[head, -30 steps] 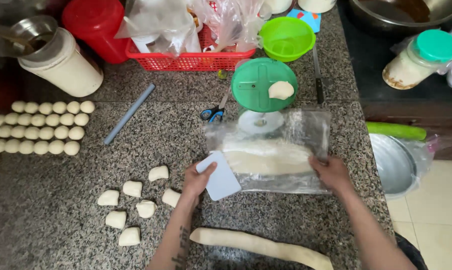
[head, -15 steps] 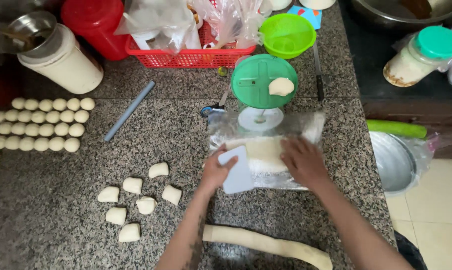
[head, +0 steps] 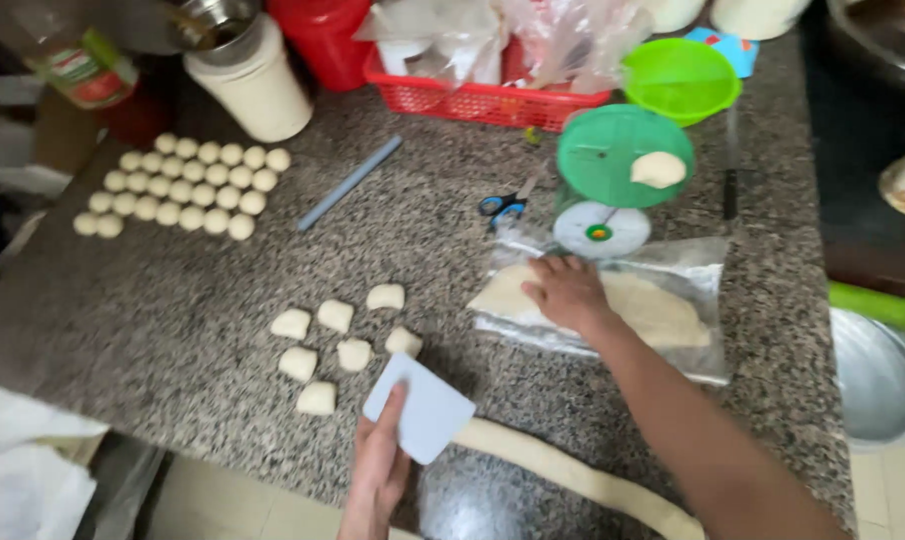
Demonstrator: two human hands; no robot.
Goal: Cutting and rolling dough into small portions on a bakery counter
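On a speckled granite counter (head: 173,320), our left hand (head: 378,470) grips a white plastic scraper (head: 420,410), fingers closed around its near edge, just above a long dough rope (head: 573,475) lying along the near side. Our right hand (head: 566,292) rests flat, fingers loosely spread, on a slab of dough in a clear plastic bag (head: 663,310). Six cut dough pieces (head: 338,335) sit left of the scraper; rows of rolled balls (head: 188,185) lie far left.
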